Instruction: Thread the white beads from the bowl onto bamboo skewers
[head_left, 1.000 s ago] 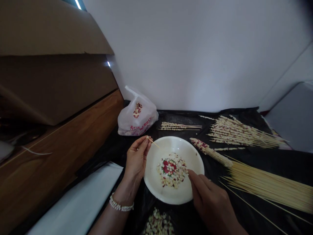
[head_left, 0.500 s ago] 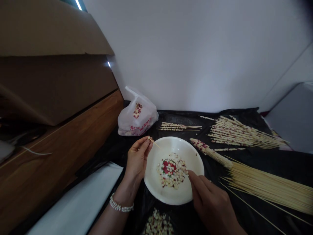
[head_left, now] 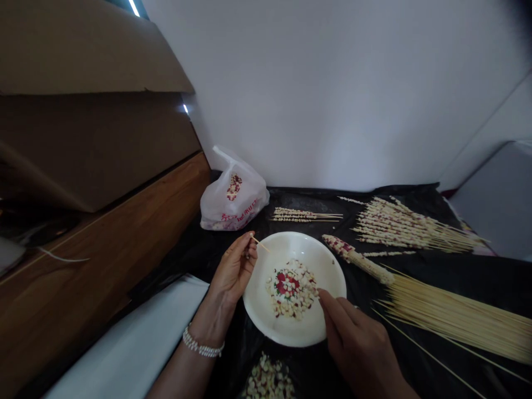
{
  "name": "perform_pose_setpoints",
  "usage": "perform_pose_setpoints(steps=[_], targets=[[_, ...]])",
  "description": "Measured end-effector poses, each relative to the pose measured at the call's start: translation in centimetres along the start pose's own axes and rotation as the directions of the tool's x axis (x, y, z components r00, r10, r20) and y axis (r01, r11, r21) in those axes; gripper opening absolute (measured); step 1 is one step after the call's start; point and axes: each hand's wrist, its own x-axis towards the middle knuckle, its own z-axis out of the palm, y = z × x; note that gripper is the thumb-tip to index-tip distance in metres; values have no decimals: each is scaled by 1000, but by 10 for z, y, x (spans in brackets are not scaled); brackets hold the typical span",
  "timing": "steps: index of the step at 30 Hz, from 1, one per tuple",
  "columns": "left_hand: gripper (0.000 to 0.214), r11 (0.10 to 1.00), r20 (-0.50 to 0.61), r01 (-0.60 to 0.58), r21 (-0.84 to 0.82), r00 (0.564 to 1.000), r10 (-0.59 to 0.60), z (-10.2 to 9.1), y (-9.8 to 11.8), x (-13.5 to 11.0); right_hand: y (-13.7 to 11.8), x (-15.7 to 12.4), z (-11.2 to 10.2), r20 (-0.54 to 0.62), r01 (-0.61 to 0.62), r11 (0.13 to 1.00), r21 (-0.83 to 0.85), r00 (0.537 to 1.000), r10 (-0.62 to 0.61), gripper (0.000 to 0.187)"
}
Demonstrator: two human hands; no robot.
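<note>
Brown cardboard [head_left: 95,144], wood alongside, far left; black sheeting [head_left: 183,249] under the work. White plastic bag [head_left: 235,202] behind left hand [head_left: 235,266]. Left hand has just turned slightly, curled lower fingers showing more; thumb and index still pinch a thin stick [head_left: 261,243], so the hold looks unbroken. Stick: pale, bare where visible, slanting down over the left side of the white bowl [head_left: 270,330]; lower end lost against white. Cream and dark red kernels [head_left: 291,302] inside. Right hand [head_left: 361,332] basically unmoved, fingers curled at the bowl's right side; can't tell what they grip. Partly stripped cob [head_left: 359,257] and bare sticks [head_left: 461,313] further right.
</note>
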Motion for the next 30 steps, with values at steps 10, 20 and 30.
perform_pose_setpoints(steps=[10,20,30], targets=[[6,996,29,-46,80,999,44,-1,-1,-1,-1,2,1,-13,-2,1000,9,1000,2,33],[6,991,49,-44,123,998,38,-2,-4,-2,0,0,2,-3,-18,999,38,1000,18,33],[8,985,46,-94,147,995,88,-1,-7,-4,2,-4,3,-2,-23,999,32,1000,23,31]])
